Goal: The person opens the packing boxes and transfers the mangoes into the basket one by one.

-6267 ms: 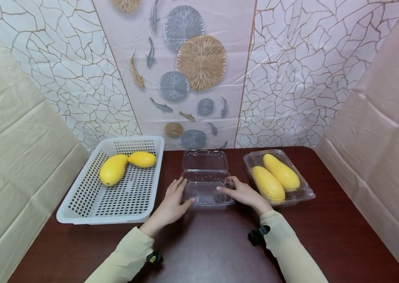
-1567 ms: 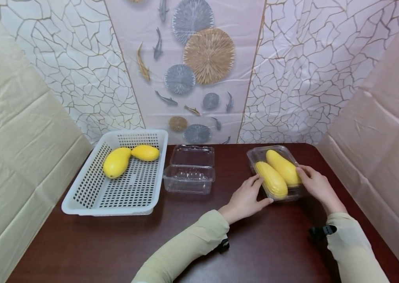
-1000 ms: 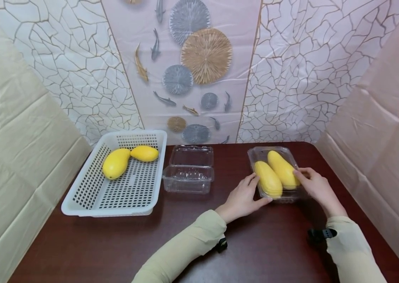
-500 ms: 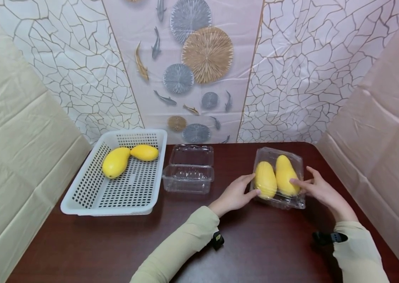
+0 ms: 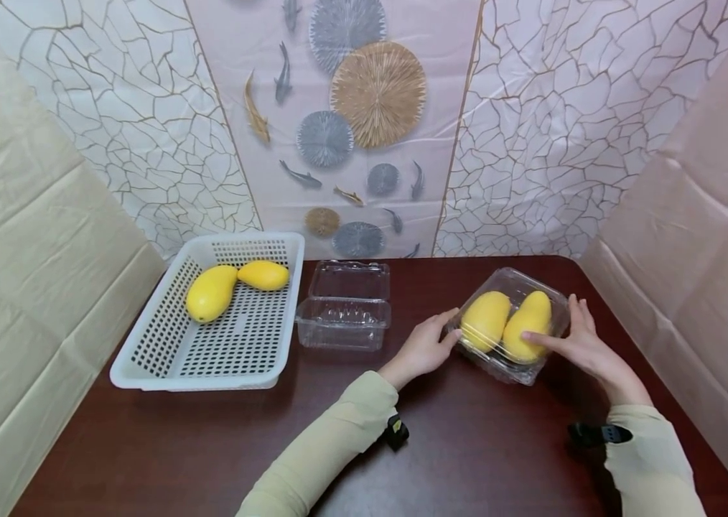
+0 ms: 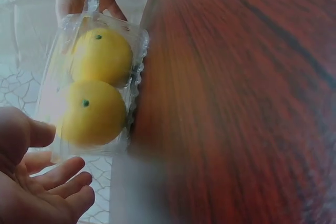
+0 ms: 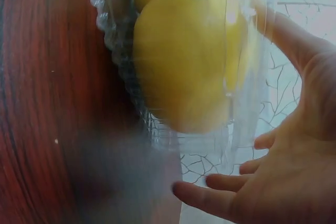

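A clear plastic clamshell box [image 5: 512,281], lid closed, holds two yellow mangoes [image 5: 485,321] lying side by side, and stands turned at an angle on the table's right half. My left hand [image 5: 425,346] has its thumb and forefinger about the box's left corner; in the left wrist view the other fingers of that hand curl loosely, apart from the box. On the right, my right hand [image 5: 586,352] lays its thumb on the lid above the right mango [image 5: 527,327]. Its other fingers spread out at the box's far right side; in the right wrist view several stand off the plastic [image 7: 205,142].
A second clamshell box [image 5: 343,323], its lid raised, stands left of centre with nothing in it. Beside it, a white perforated basket [image 5: 144,384] holds two more mangoes [image 5: 211,294]. Patterned cloth [image 5: 532,143] hangs behind the dark wood table [image 5: 176,452].
The filled box has turned clockwise between my hands, the left hand moving slightly left and the right thumb onto the lid. Earlier both hands were at the open box, which has since shifted left.
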{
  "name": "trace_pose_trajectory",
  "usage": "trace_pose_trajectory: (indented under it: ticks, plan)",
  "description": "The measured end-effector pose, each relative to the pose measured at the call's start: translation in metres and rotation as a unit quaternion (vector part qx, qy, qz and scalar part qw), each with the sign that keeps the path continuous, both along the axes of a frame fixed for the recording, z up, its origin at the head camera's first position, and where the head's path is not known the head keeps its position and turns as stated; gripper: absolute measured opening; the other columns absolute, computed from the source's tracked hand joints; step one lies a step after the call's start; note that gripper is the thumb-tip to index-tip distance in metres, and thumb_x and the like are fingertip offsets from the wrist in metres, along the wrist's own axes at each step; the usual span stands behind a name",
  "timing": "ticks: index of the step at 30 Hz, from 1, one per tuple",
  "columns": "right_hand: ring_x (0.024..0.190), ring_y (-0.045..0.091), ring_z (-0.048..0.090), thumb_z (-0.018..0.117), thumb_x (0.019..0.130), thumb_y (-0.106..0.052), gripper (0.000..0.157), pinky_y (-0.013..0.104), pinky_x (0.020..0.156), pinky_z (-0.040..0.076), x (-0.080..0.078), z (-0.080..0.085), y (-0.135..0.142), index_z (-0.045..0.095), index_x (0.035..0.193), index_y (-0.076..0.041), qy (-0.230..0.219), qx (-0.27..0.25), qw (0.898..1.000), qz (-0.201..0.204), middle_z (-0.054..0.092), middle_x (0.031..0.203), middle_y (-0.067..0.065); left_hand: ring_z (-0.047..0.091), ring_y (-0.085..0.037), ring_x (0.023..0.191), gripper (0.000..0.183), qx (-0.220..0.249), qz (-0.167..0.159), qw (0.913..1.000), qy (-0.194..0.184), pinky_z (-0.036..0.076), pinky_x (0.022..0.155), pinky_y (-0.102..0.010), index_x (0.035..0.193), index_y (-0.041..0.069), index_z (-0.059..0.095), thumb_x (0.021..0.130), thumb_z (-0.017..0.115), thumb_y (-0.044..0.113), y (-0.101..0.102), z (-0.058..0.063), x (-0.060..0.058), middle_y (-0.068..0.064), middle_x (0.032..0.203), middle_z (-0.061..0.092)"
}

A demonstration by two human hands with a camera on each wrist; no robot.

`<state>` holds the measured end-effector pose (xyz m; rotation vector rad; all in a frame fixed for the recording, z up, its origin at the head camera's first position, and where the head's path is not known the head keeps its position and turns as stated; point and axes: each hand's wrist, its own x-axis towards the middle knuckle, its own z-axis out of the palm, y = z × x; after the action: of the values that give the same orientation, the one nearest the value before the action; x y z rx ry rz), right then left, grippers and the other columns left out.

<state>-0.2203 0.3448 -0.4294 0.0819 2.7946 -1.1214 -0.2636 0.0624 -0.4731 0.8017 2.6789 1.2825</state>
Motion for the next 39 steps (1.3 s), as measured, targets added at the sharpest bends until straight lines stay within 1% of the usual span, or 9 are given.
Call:
trace_pose_trajectory:
  ticks: [3, 7, 14, 18, 23, 27, 30, 33, 39]
  plan:
    - [0.143, 0.053, -0.022, 0.071, 0.088, -0.054, 0.127, 0.076, 0.108, 0.005, 0.001, 0.001, -0.004, -0.024, 0.153, 0.001, 0.010, 0.003, 1.000, 0.004, -0.028, 0.157, 0.032, 0.056, -0.016, 0.127, 0.047, 0.013, 0.018, 0.9997, -0.014, 0.045, 0.102, -0.029, 0.151, 0.011, 0.047, 0.106, 0.053, 0.025, 0.001, -0.002, -0.004, -0.007, 0.140, 0.059]
    - [0.142, 0.061, -0.009, 0.071, 0.087, -0.057, 0.128, 0.077, 0.107, 0.013, 0.002, 0.002, -0.007, -0.018, 0.155, 0.003, 0.009, 0.026, 1.000, -0.010, -0.016, 0.157, 0.040, 0.063, -0.018, 0.116, 0.046, 0.043, 0.037, 0.9971, -0.050, 0.050, 0.094, -0.028, 0.147, 0.007, 0.051, 0.106, 0.054, 0.027, 0.003, -0.004, -0.008, -0.009, 0.128, 0.065]
    - [0.139, 0.066, 0.002, 0.070, 0.086, -0.061, 0.129, 0.078, 0.103, 0.019, 0.002, 0.004, -0.005, -0.014, 0.154, 0.008, 0.013, 0.053, 0.998, -0.023, -0.004, 0.153, 0.046, 0.061, -0.023, 0.121, 0.051, 0.124, 0.047, 0.9796, -0.151, 0.050, 0.097, -0.033, 0.143, 0.002, 0.053, 0.104, 0.055, 0.035, 0.002, -0.006, -0.010, -0.013, 0.132, 0.063]
    - [0.137, 0.065, 0.010, 0.069, 0.086, -0.062, 0.126, 0.077, 0.103, 0.023, 0.004, 0.005, -0.004, -0.009, 0.154, 0.010, 0.027, 0.065, 0.997, -0.034, 0.005, 0.150, 0.048, 0.059, -0.023, 0.122, 0.048, 0.118, 0.059, 0.9786, -0.158, 0.048, 0.099, -0.036, 0.138, 0.004, 0.058, 0.105, 0.052, 0.038, 0.001, -0.007, -0.012, -0.010, 0.130, 0.064]
    - [0.128, 0.056, 0.033, 0.066, 0.089, -0.063, 0.112, 0.068, 0.099, 0.035, 0.005, 0.002, -0.002, 0.018, 0.151, 0.017, 0.065, 0.064, 0.994, -0.063, 0.027, 0.143, 0.044, 0.056, -0.026, 0.125, 0.045, 0.110, 0.086, 0.9777, -0.157, 0.046, 0.102, -0.040, 0.136, 0.006, 0.060, 0.107, 0.047, 0.039, 0.002, -0.013, -0.017, -0.009, 0.134, 0.062]
    - [0.114, 0.048, 0.051, 0.065, 0.089, -0.063, 0.096, 0.057, 0.087, 0.046, 0.008, -0.001, 0.000, 0.039, 0.140, 0.014, 0.087, 0.059, 0.990, -0.095, 0.048, 0.130, 0.037, 0.055, -0.027, 0.128, 0.045, 0.121, 0.118, 0.9739, -0.152, 0.045, 0.103, -0.041, 0.135, 0.006, 0.061, 0.109, 0.043, 0.038, 0.001, -0.014, -0.022, -0.011, 0.135, 0.062]
    - [0.100, 0.040, 0.059, 0.066, 0.089, -0.062, 0.085, 0.044, 0.075, 0.049, 0.011, -0.003, 0.000, 0.049, 0.131, 0.010, 0.102, 0.055, 0.988, -0.104, 0.061, 0.117, 0.030, 0.053, -0.028, 0.130, 0.047, 0.132, 0.136, 0.9689, -0.160, 0.044, 0.105, -0.042, 0.135, 0.004, 0.060, 0.109, 0.040, 0.038, -0.001, -0.012, -0.025, -0.012, 0.136, 0.061]
    - [0.088, 0.031, 0.060, 0.068, 0.089, -0.059, 0.077, 0.035, 0.068, 0.046, 0.013, -0.003, -0.002, 0.052, 0.123, 0.008, 0.110, 0.059, 0.987, -0.100, 0.065, 0.104, 0.024, 0.055, -0.028, 0.126, 0.046, 0.134, 0.146, 0.9672, -0.159, 0.045, 0.103, -0.042, 0.130, 0.003, 0.063, 0.110, 0.039, 0.036, -0.002, -0.010, -0.028, -0.013, 0.131, 0.063]
    - [0.077, 0.024, 0.057, 0.070, 0.088, -0.060, 0.075, 0.033, 0.064, 0.046, 0.013, -0.001, -0.007, 0.051, 0.117, 0.007, 0.101, 0.065, 0.989, -0.090, 0.062, 0.095, 0.017, 0.051, -0.030, 0.131, 0.048, 0.139, 0.157, 0.9656, -0.153, 0.042, 0.107, -0.042, 0.136, 0.001, 0.059, 0.110, 0.038, 0.035, -0.002, -0.010, -0.031, -0.015, 0.138, 0.059]
